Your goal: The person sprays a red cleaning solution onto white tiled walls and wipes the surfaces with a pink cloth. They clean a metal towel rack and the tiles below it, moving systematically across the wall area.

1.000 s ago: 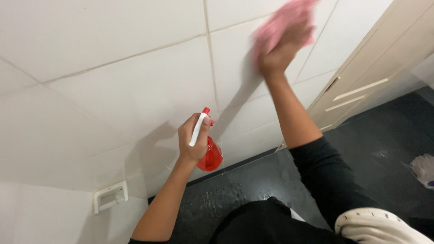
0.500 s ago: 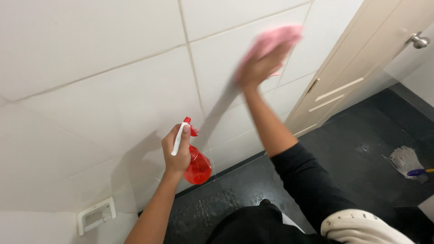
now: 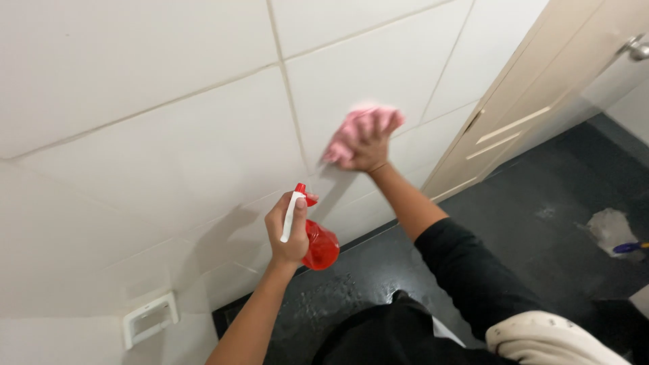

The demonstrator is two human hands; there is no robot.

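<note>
The right hand (image 3: 365, 145) presses a pink cloth (image 3: 355, 128) flat against the white tiled wall (image 3: 169, 135), fingers spread over it, just right of a vertical grout line. The left hand (image 3: 289, 233) grips a red spray bottle (image 3: 318, 245) with a white trigger, held nearer and lower, off the wall. A beige door (image 3: 541, 88) stands to the right, above the dark floor (image 3: 527, 236).

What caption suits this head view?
Right hand presses pink cloth to tiled wall; left hand holds red spray bottle.
</note>
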